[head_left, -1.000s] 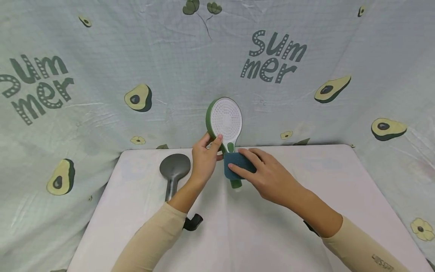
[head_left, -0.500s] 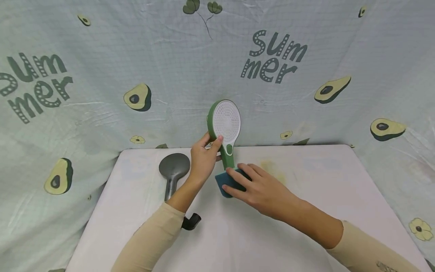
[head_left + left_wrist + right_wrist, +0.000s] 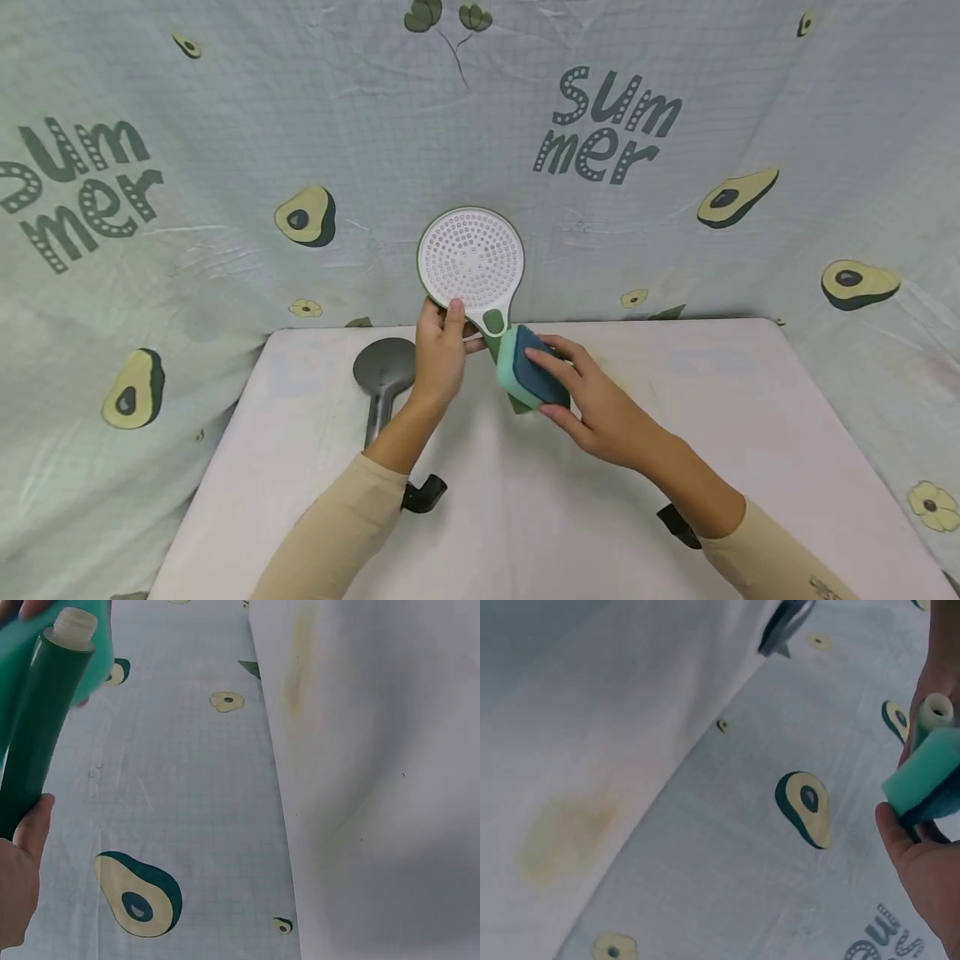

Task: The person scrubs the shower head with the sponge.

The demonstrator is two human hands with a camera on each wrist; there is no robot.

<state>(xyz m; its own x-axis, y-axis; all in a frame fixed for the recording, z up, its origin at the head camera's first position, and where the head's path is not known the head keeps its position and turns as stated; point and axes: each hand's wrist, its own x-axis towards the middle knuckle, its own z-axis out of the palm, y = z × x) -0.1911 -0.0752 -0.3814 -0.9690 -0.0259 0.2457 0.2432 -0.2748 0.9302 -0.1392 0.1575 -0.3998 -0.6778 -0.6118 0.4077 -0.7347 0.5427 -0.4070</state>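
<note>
My left hand (image 3: 441, 354) grips a green and white shower head (image 3: 471, 258) just below its round face, with the nozzle side turned toward me. Its green handle (image 3: 37, 727) slants down to a pale threaded end, seen in the left wrist view. In my right hand (image 3: 600, 404) is a two-layer sponge (image 3: 534, 367), dark blue on one side and mint green on the other, pinched between thumb and fingers. The mint side lies against the handle, covering part of it in the head view.
A grey shower head (image 3: 384, 371) lies on the white table (image 3: 315, 417) left of my left forearm. A black curved piece (image 3: 425, 493) shows beside that sleeve. Another black piece (image 3: 678, 527) is partly hidden by my right forearm. Behind the table hangs a printed cloth (image 3: 420, 150).
The shower head's face has turned more squarely toward me and shifted slightly left. The sponge has moved up the handle from its lower end and tilted, so its mint side now shows.
</note>
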